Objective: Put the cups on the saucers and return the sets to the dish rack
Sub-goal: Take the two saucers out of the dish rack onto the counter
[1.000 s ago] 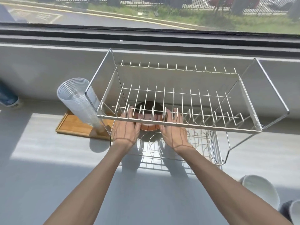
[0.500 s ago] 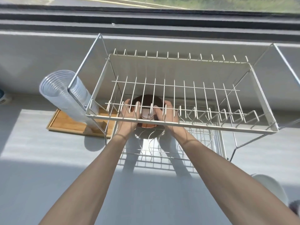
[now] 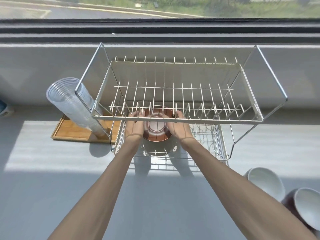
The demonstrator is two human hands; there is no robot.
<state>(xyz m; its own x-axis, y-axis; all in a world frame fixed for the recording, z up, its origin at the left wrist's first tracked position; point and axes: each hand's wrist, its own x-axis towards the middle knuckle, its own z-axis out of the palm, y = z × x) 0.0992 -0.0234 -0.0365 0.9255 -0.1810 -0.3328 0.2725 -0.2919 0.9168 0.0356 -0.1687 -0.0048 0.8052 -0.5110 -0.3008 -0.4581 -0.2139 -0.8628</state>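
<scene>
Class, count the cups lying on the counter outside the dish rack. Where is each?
2. A white cup lies near the right edge, and a brown one with a white inside lies beside it, closer to the corner. More may sit beyond the frame.

Bright daylight from the window (image 3: 155, 7) ahead, sharp wire shadows striping both hands and the counter (image 3: 52, 153), dim shaded foreground, wide-angle bowing at the edges, soft blur on the bowls (image 3: 265, 182) at lower right
</scene>
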